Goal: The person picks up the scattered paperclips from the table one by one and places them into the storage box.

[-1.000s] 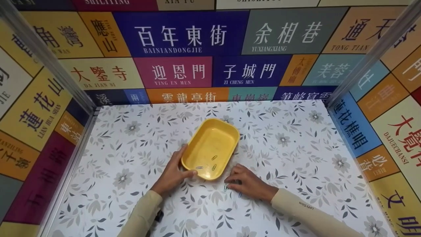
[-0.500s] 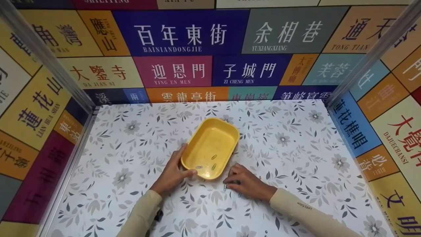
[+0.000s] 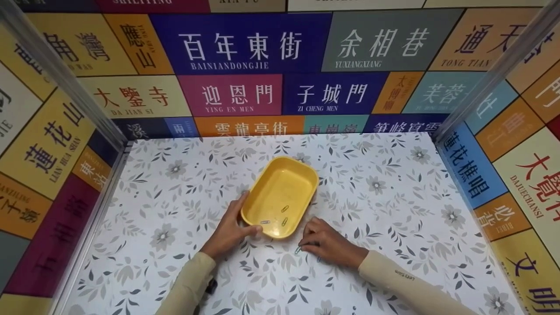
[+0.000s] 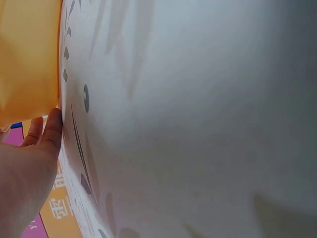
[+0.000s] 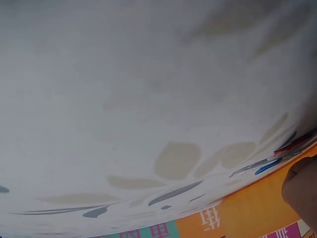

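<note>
A yellow plastic tray (image 3: pixel 297 188) sits at an angle on the table, with 3 paper clips inside near its closer end, one of them a paper clip (image 3: pixel 285 222). My left hand (image 3: pixel 227 229) holds the tray's near left corner, thumb at the near rim and fingers along the outer left side (image 4: pixel 42 136). Just right of the tray, my right hand (image 3: pixel 326 243) pinches a green paper clip (image 3: pixel 298 250) by the tabletop. Under that hand lies a blue paper clip (image 5: pixel 268 166), partly hidden; something red shows close by in the right wrist view.
The white tabletop (image 3: pixel 175 201) carries a grey leaf and flower print. Panels with colourful lettering (image 3: pixel 240 43) stand at the back and both sides. A small dark object (image 3: pixel 211 286) shows beside the left sleeve.
The green paper clip tilts and shifts slightly left between my right fingertips. My left hand and the tray stay in place.
</note>
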The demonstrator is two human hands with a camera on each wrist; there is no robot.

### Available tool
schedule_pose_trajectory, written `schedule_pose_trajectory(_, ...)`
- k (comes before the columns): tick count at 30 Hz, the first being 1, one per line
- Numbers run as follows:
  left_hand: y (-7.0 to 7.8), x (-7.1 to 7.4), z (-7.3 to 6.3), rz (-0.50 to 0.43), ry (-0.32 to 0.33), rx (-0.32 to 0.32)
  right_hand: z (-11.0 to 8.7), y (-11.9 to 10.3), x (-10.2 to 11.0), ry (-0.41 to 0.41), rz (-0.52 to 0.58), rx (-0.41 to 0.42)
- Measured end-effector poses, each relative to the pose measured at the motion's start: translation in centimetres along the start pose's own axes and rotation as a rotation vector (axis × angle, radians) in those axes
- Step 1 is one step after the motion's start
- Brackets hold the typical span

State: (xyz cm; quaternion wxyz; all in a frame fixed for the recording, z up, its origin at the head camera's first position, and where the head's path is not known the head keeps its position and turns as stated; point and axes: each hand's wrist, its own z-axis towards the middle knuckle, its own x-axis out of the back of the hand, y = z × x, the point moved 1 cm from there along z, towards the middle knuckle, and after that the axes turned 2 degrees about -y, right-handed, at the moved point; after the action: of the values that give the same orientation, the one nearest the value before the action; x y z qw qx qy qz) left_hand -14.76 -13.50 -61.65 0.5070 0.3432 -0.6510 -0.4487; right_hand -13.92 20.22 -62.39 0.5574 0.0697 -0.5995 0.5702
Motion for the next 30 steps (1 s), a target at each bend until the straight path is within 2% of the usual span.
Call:
schedule_pose_trajectory(14,0.2,-0.1,0.0,-0.033,-0.007,0.057,0.6,-0.9,0.1,-0.036,-0.182,0.074)
schedule_pose_trajectory(21,0.1,0.0,-0.1,-0.032,-0.009,0.028,0.5,-0.9,-0.1,-0.026,-0.173,0.101)
schedule_pose_trajectory(30,0.3,-0.1,-0.1,-0.026,-0.008,0.063,0.2,-1.3,0.2,-0.016,-0.115,0.048)
